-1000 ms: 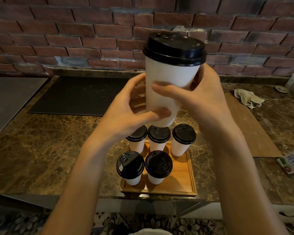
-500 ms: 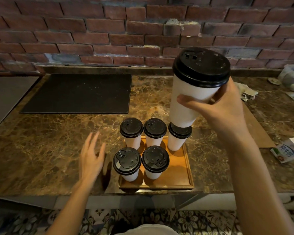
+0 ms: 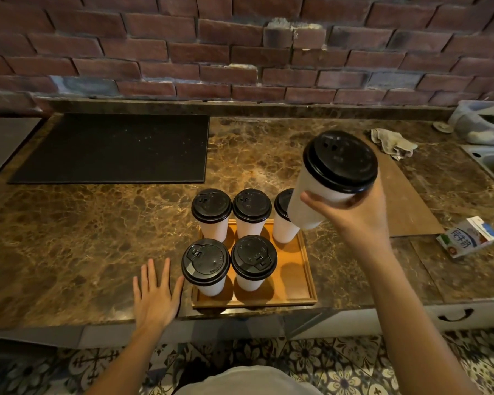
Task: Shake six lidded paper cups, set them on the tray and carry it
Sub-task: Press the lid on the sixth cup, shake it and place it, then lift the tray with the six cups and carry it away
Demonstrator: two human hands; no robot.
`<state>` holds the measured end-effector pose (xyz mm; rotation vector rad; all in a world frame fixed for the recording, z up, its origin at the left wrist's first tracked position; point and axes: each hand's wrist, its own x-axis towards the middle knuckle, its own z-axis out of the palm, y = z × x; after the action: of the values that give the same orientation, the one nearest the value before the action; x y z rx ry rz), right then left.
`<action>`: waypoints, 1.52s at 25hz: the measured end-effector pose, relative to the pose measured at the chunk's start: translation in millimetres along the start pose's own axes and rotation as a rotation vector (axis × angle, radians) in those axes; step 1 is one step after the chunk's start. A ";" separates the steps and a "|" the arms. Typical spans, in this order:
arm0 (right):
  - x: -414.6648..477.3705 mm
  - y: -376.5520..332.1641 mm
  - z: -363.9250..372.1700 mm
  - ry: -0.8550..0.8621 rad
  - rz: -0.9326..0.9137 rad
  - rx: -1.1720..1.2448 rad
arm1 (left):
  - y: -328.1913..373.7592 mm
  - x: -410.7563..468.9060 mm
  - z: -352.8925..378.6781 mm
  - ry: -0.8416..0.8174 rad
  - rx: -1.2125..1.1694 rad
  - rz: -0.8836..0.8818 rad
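A wooden tray (image 3: 303, 286) sits at the counter's front edge with several white paper cups with black lids on it. Two stand in the front row (image 3: 206, 266) (image 3: 253, 262); three stand in the back row (image 3: 211, 213) (image 3: 251, 212) (image 3: 283, 223). The tray's front right corner is bare. My right hand (image 3: 354, 212) grips a sixth lidded cup (image 3: 334, 178), tilted, in the air above the tray's back right. My left hand (image 3: 154, 292) lies flat with fingers spread on the counter, just left of the tray, its thumb close to the front left cup.
A black mat (image 3: 111, 146) lies at the back left of the marble counter. A wooden board (image 3: 402, 201), a rag (image 3: 391, 141) and a small milk carton (image 3: 465, 236) are to the right. A sink edge (image 3: 488, 158) is at the far right. A brick wall runs behind.
My left hand let go of the cup and dropped flat onto the counter beside the tray. My right hand carried the cup down and to the right.
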<state>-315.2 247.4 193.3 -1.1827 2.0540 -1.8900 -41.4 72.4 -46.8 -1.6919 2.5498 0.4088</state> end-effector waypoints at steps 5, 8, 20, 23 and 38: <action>-30.1 64.7 0.3 0.037 0.135 -0.043 | -0.2 0.3 1.1 0.000 0.012 -0.008; -46.6 97.9 3.0 0.022 0.232 -0.065 | 0.4 -1.2 1.1 0.004 0.008 -0.002; -100.8 146.0 19.0 -0.033 0.405 -0.187 | 1.8 -2.0 2.2 0.018 0.036 0.003; -108.4 148.1 21.9 -0.017 0.399 -0.203 | 1.8 -1.2 1.5 0.026 0.036 0.000; -145.2 170.6 6.0 -0.113 0.687 -0.571 | 40.5 -42.9 -0.5 0.061 -0.423 -0.133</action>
<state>-289.9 315.6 -18.7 -0.4941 2.5556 -0.9413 -61.1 125.5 -30.5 -2.0165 2.4995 0.9575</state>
